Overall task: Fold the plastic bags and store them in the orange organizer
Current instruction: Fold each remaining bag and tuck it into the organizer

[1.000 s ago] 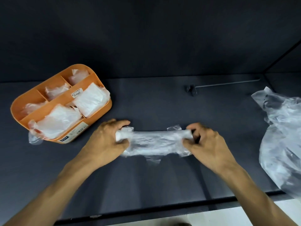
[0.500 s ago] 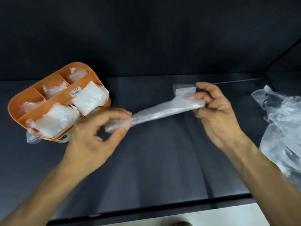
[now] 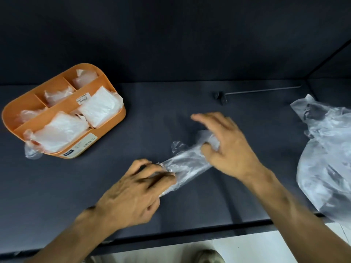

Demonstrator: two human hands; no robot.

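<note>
A clear plastic bag folded into a long narrow strip (image 3: 187, 163) lies slanted on the dark table, its low end at the left and its high end at the right. My left hand (image 3: 136, 190) pinches the strip's lower left end. My right hand (image 3: 226, 147) rests over the upper right end, thumb on the plastic and fingers spread above it. The orange organizer (image 3: 106, 121) stands at the left, its compartments holding several folded bags (image 3: 98, 107).
A heap of loose, unfolded clear bags (image 3: 328, 154) lies at the right edge of the table. A thin metal rod with a dark clip (image 3: 220, 96) lies at the back. The table's front edge (image 3: 190, 237) runs just below my forearms.
The strip, held up in the air half a second ago, has come down onto the table, slanted. My right hand has let go of its pinch and spread its fingers over the end.
</note>
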